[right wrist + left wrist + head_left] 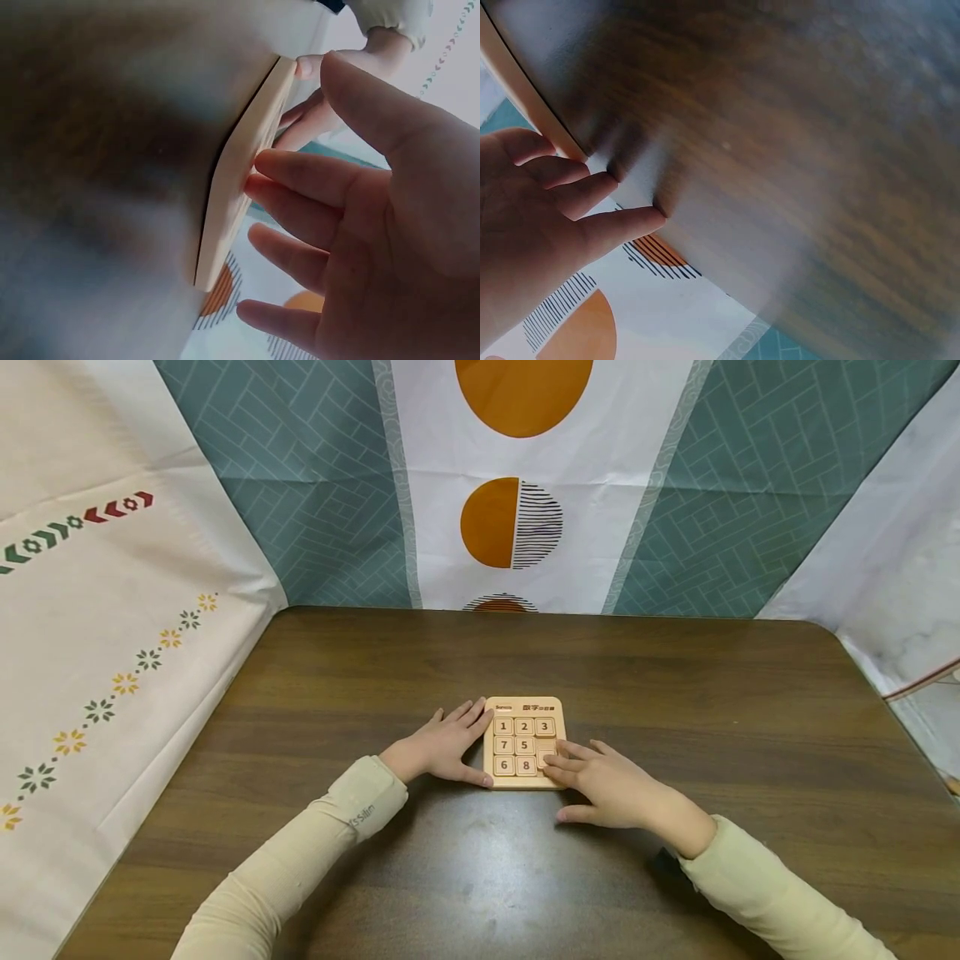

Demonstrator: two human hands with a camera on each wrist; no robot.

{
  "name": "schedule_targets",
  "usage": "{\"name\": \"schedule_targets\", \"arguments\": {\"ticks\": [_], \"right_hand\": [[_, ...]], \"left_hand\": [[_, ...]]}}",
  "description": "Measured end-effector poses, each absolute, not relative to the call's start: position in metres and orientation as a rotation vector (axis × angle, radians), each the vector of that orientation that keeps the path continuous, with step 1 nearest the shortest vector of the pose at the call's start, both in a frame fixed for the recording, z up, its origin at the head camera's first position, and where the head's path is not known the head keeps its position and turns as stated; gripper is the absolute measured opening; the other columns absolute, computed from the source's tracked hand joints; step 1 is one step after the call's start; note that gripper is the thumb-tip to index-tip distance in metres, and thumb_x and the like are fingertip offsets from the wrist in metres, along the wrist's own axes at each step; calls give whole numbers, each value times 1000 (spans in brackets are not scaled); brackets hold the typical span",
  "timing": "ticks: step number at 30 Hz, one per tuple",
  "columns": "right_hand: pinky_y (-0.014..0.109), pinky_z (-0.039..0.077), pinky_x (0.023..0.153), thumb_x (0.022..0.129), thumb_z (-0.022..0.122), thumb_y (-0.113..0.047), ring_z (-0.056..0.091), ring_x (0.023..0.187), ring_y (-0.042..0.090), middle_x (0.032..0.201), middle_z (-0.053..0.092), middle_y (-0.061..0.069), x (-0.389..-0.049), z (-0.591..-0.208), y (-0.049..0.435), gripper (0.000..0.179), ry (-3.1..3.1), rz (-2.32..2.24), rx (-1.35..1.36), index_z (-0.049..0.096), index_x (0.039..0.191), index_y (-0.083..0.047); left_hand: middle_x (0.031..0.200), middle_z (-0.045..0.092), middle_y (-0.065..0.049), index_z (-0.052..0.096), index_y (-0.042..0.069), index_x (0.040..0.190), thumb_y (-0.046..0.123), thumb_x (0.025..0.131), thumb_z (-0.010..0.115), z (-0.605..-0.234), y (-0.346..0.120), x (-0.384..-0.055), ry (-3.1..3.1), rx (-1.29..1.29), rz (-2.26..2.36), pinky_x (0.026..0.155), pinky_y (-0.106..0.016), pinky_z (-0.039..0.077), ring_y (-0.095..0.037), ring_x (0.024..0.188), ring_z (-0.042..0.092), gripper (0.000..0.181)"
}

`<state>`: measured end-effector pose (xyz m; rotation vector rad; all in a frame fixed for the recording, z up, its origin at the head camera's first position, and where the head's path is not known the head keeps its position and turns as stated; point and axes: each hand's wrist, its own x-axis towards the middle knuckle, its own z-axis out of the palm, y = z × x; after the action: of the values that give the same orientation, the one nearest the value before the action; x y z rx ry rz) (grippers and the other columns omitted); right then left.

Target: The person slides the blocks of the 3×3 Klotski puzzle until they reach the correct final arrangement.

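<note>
A square wooden number sliding puzzle [525, 784] lies flat on the table. Its tiles read 1, 2, 3 on top, 7 and 5 in the middle row, 6 and 8 at the bottom. My left hand [448, 748] spreads along the left edge, thumb at the lower corner and fingertips at the upper part. My right hand [611, 782] reaches in from the right with extended fingers. Its fingertips press on a tile [543, 762] at the lower right, partly covering it and its number. In the right wrist view, two fingertips meet the top of the puzzle [219, 214].
The brown wooden table [360, 668] extends around the puzzle. Behind it hangs a teal and white cloth [315, 527] with orange circles. A cream cloth [75, 643] with a flower pattern borders the left side, and a white one [900, 568] the right.
</note>
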<state>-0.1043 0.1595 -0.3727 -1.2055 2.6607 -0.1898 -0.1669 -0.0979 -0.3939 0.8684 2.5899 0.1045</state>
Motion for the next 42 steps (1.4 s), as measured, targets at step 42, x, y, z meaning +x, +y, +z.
{"name": "schedule_targets", "arguments": {"ticks": [42], "right_hand": [[61,22,97,80,62,-49,26,133,30,139,42,7,-129,-375,163,70,2627,-195,-1229,45,136,-10]], "left_hand": [[152,0,-12,9,10,147,68,74,55,-393,-98,-166,2587,884,108,102,-57,16,-26,138,3,104]]}}
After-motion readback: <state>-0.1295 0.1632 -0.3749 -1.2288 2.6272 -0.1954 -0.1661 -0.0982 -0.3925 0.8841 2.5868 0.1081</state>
